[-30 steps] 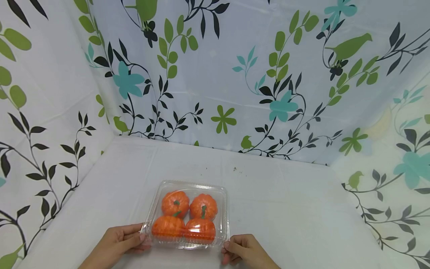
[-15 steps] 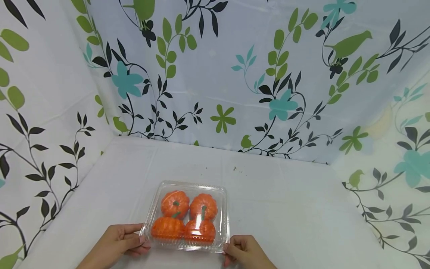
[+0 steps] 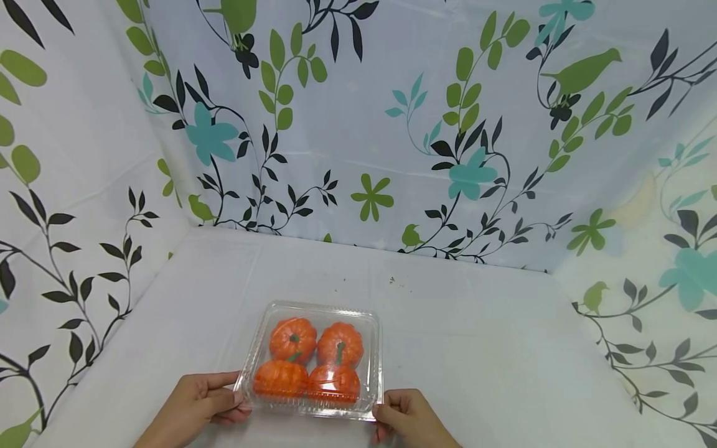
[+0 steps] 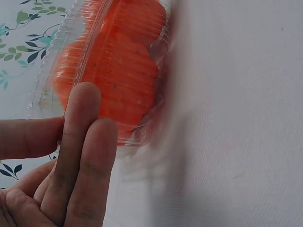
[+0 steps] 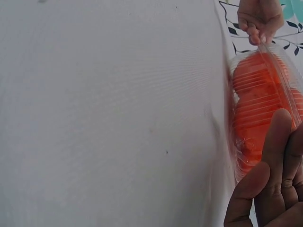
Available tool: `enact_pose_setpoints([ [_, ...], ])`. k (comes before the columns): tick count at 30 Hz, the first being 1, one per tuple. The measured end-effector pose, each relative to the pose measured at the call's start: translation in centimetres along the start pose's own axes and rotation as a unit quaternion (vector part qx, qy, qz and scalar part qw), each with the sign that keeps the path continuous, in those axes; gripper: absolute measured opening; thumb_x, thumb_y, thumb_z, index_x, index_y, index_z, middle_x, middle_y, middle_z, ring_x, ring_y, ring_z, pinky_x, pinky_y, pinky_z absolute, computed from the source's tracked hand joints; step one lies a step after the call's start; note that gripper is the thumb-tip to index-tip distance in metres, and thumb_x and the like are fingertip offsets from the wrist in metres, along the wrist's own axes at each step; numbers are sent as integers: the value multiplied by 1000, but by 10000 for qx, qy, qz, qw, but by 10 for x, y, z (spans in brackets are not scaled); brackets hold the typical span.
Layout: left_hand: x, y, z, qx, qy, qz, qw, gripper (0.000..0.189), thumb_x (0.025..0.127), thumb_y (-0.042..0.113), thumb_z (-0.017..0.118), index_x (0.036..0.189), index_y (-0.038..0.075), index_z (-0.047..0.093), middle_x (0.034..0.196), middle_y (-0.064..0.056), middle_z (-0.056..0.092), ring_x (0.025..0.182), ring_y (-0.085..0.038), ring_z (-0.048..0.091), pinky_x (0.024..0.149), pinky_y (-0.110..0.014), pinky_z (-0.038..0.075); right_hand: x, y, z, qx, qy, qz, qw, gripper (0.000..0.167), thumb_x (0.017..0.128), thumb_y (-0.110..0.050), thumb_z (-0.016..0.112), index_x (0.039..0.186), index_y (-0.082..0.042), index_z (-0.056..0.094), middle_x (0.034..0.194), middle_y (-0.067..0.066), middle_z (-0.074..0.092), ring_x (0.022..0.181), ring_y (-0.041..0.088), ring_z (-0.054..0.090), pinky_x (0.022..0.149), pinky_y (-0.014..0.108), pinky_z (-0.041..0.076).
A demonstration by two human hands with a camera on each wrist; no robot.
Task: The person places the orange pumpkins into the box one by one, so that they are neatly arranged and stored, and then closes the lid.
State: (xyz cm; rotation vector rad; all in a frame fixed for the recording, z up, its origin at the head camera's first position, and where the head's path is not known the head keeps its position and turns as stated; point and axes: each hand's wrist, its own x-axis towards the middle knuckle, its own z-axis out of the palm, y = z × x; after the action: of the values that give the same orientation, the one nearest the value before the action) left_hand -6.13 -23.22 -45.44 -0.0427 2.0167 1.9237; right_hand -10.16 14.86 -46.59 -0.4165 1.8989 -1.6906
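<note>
A clear plastic clamshell container (image 3: 372, 354) rests on the white-covered table, with its lid over several small orange pumpkins (image 3: 293, 340) with green stems. My left hand (image 3: 196, 401) pinches the rim at the front left corner between thumb and fingers. At the front right corner, the thumb and fingers of my right hand (image 3: 411, 414) pinch the rim. Seen from the left wrist, the index and middle fingers (image 4: 80, 113) lie against the rim in front of a ribbed wall. In the right wrist view, the fingers (image 5: 274, 151) overlap the container's side.
White cloth (image 3: 476, 348) covers the table. Small dark specks (image 3: 392, 281) mark it behind the container. A patterned curtain (image 3: 347, 124) with leaves, birds and flowers rises along the back and both sides.
The container's front right corner and my right fingertips have shifted slightly, and reflections on the lid differ. My left hand stays at its corner.
</note>
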Motion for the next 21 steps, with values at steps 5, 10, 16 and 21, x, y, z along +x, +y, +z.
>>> enact_pose_setpoints([
  [5, -1, -1, 0, -26, -32, -1, 10000, 56, 98, 4, 56, 134, -32, 34, 97, -24, 74, 84, -26, 74, 74, -34, 62, 0, 3, 1, 141, 35, 146, 9998, 37, 96, -9, 57, 85, 25, 50, 65, -4, 66, 59, 8, 62, 50, 14, 38],
  [10, -1, -1, 0, -33, -59, -20, 10000, 55, 98, 4, 56, 134, -32, 34, 97, -24, 74, 85, -26, 74, 74, -34, 61, 0, 3, 2, 189, 51, 184, 9996, 36, 97, -10, 57, 85, 24, 51, 64, -3, 66, 60, 7, 62, 48, 14, 35],
  [16, 0, 0, -1, 26, -113, -23, 9999, 53, 99, 4, 54, 134, -31, 35, 97, -23, 74, 84, -26, 74, 74, -34, 61, -1, 4, 3, 200, 94, 218, 9995, 34, 98, -10, 57, 85, 21, 54, 66, 1, 68, 62, 9, 65, 55, 14, 41],
  [21, 2, 3, -2, 163, -177, 33, 9997, 52, 99, 3, 54, 135, -30, 36, 97, -23, 74, 85, -27, 74, 74, -35, 62, 0, 4, 3, 180, 108, 162, 9996, 33, 99, -10, 56, 87, 21, 56, 68, 4, 69, 63, 10, 66, 65, 16, 48],
])
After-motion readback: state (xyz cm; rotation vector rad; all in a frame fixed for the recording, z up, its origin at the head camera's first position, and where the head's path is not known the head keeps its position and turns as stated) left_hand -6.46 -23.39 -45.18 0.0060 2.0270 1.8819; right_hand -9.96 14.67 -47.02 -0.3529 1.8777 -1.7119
